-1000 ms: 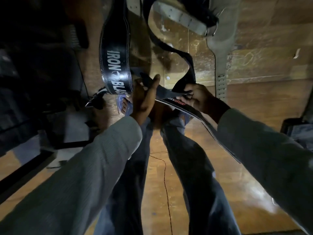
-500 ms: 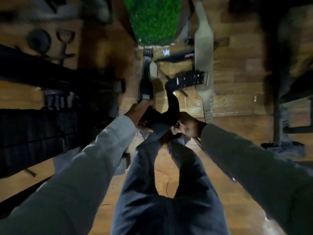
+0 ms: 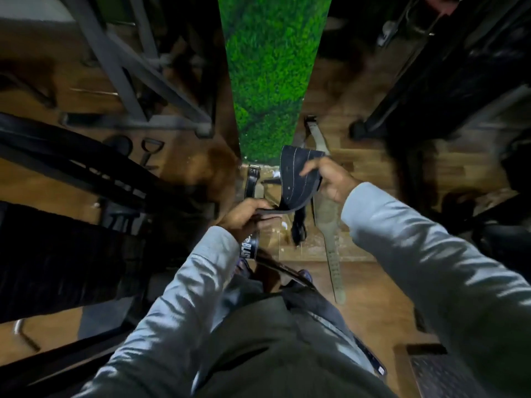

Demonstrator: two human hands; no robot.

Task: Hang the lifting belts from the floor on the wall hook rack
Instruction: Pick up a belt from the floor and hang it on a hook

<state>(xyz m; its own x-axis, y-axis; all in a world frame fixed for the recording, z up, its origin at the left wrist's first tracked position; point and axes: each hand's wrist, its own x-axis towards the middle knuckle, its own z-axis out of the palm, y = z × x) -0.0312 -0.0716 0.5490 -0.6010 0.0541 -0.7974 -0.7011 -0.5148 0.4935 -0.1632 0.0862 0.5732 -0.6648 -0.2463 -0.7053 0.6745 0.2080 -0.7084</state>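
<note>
Standing over the wooden floor, a black lifting belt was held up between both hands, lifted clear of the boards. The left hand was closed around the belt's near, lower edge, fingers curled tight over it. The right hand was clamped on the far, upper side, thumb laid across the stitched face. A dark strap end was seen dangling below the held belt.

More work was left lying there. A grey-green belt was stretched out on the floor just right of the hands, running from far to near. A black belt with a metal buckle was lying at the foot of the green turf-covered panel, just left of the raised one. A printed belt was glimpsed below the left wrist; whether it was being carried or merely lay there could not be told.

The step in hand was judged to be the pick-up and straightening of one belt. The hook rack was nowhere in view, so the next move was judged to call for a turn toward the wall, with the buckle or a loop brought free for the hook. The dangling strap could snag on the way.

No containers were seen, and nothing was held in any.
</note>
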